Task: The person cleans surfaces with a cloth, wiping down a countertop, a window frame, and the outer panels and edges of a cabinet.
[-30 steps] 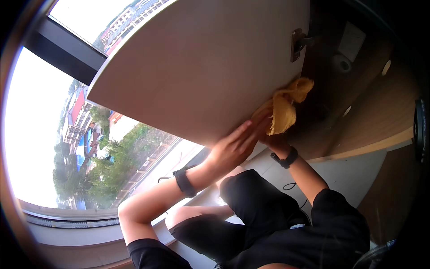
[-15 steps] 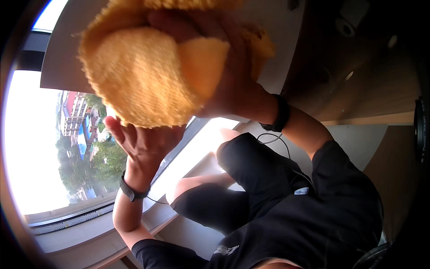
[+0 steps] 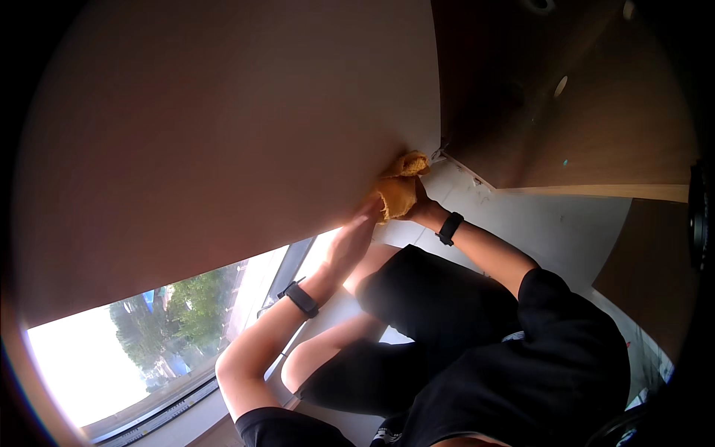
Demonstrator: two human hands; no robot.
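A yellow-orange cloth (image 3: pixel 398 197), bunched up with a fuzzy texture, is at the lower right edge of a large pale door panel (image 3: pixel 223 141). My right hand (image 3: pixel 423 207) is closed around the cloth from the right; part of its fingers is hidden behind the folds. My left hand (image 3: pixel 359 228) reaches up to the cloth's left side, close to the panel's lower edge. Its fingers are blurred and partly covered, so their grip is unclear. A dark band is on each wrist.
To the right stands a brown cabinet (image 3: pixel 596 141) with a dark interior. A bright window (image 3: pixel 179 320) with trees outside lies at the lower left. My bent knees in black shorts (image 3: pixel 439 298) are below my hands, over a pale tiled floor (image 3: pixel 536 223).
The cloth has moved away from near my head, down and right to the panel's edge, with both hands following. It looks more bunched. The panel now fills much more of the upper left.
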